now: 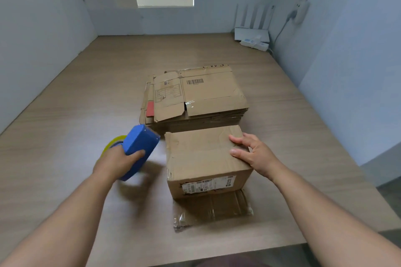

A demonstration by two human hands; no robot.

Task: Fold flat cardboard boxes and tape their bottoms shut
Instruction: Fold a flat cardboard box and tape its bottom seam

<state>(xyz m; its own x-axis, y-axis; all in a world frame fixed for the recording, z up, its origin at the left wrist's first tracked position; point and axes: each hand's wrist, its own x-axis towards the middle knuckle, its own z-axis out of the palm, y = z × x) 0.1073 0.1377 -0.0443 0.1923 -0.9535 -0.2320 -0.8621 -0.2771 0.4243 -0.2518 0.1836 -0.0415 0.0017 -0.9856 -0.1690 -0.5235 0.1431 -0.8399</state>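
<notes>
**Left hand (117, 163) gripping one dispenser, right hand (253, 154) lying flat on one box**

The left hand, left of centre, is curling its fingers round one blue plastic tape dispenser (141, 147) carrying one yellowish tape roll (111, 143), its nose pointing at the box just beside it. The right hand is resting with spread, relaxed fingers on the right top edge of the one assembled brown cardboard box (204, 156), which is standing at the frame's centre on the pale wooden table (65, 125). One stack of flattened brown cardboard boxes (195, 97) is lying just behind it; its sheets are too tightly packed to count. In the upper right, one white router (251, 32) is showing four antennas, with one white power strip (255, 44) in front.
</notes>
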